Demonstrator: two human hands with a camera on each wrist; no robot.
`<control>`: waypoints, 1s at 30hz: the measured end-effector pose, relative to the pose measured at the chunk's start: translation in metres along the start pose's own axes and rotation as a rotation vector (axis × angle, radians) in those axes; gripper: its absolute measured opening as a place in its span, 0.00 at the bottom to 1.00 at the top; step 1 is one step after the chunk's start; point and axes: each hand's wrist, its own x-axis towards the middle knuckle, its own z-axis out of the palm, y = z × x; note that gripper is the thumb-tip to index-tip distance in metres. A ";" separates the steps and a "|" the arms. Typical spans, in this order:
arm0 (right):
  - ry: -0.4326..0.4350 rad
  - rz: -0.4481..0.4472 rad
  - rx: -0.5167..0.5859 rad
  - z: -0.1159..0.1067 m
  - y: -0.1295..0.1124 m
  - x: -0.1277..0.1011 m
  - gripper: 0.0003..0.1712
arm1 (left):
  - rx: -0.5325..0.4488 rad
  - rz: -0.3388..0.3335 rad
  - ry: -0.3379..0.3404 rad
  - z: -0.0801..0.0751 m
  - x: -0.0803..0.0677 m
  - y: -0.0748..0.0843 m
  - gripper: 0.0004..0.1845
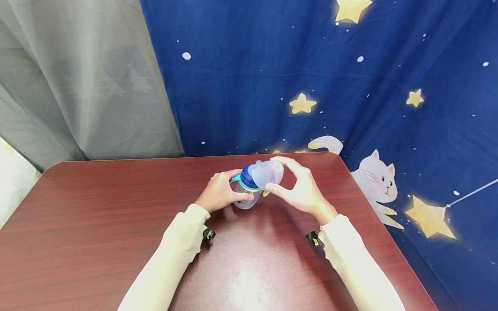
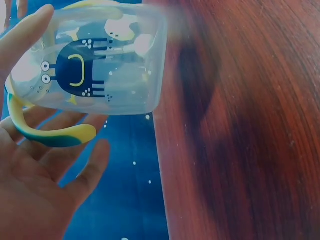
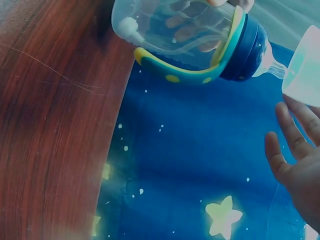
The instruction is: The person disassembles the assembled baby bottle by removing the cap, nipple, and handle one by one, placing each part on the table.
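Note:
A clear baby bottle (image 1: 247,201) with a dark blue collar (image 1: 248,177) and teal-and-yellow handles (image 3: 180,74) is tilted above the table. My left hand (image 1: 219,191) grips its body, thumb across the near side and other fingers round the handle side. A cartoon creature is printed on the bottle wall (image 2: 127,75). In my right hand (image 1: 298,186) is a translucent domed cap (image 1: 266,175), pinched between thumb and fingers. The right wrist view shows the cap (image 3: 304,67) at the tip of the clear teat (image 3: 271,66), off the collar.
A reddish-brown wooden table (image 1: 116,224) lies beneath both hands, its far edge close behind the bottle. Beyond it hang a blue star-patterned curtain (image 1: 241,77) and a grey curtain (image 1: 89,86). Dark wrist devices (image 1: 314,239) sit below the cuffs.

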 end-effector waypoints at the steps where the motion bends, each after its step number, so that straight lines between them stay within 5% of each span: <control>1: -0.005 -0.007 0.000 0.000 0.000 -0.001 0.38 | 0.008 -0.007 0.008 0.000 0.000 0.000 0.37; 15: -0.112 -0.018 -0.017 0.006 0.001 -0.015 0.37 | 0.007 -0.041 0.066 -0.005 -0.008 0.002 0.40; 30: -0.259 0.036 -0.152 0.016 0.022 -0.038 0.36 | 0.008 -0.049 0.079 -0.006 -0.007 0.001 0.39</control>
